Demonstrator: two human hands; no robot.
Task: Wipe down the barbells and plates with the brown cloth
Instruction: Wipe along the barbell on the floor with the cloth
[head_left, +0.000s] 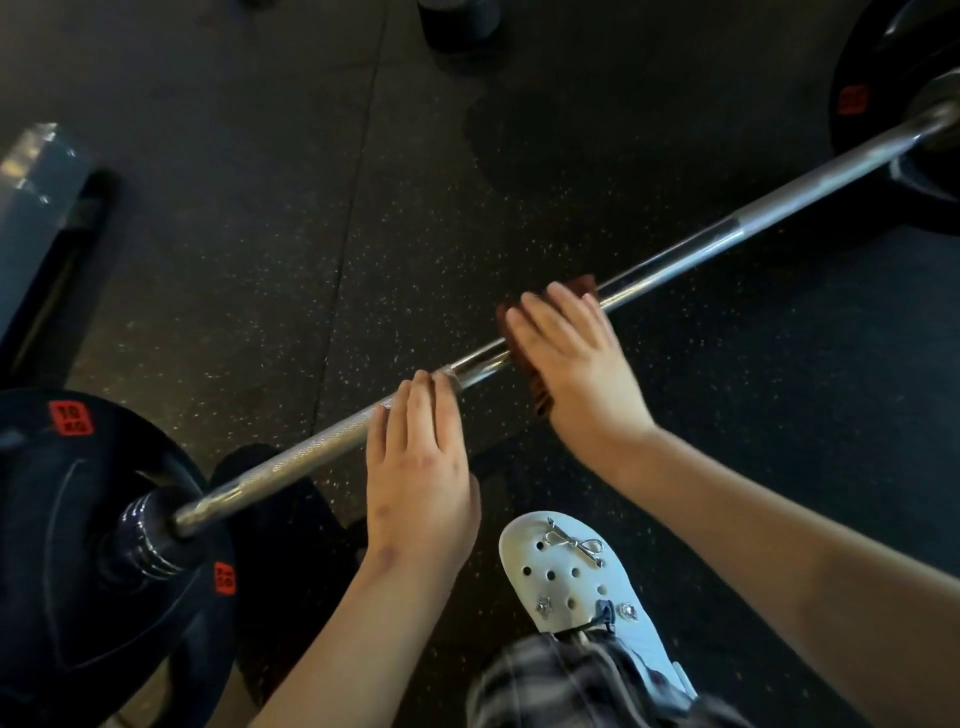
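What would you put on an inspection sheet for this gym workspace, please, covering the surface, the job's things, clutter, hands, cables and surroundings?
Surface: dark speckled rubber floor, seams visible.
Job's things: barbell runs diagonally across the view; left plate is black with red 10 KG labels; right plate is black and partly out of frame; brown cloth is draped over the bar near its middle.
Clutter: nothing seen.
Hands: left hand rests with straight fingers on the knurled bar; right hand presses the brown cloth onto the bar.
Cables: nothing seen.
Surroundings: grey equipment at the left edge; dark round object at the top; the person's white clog near the bar.
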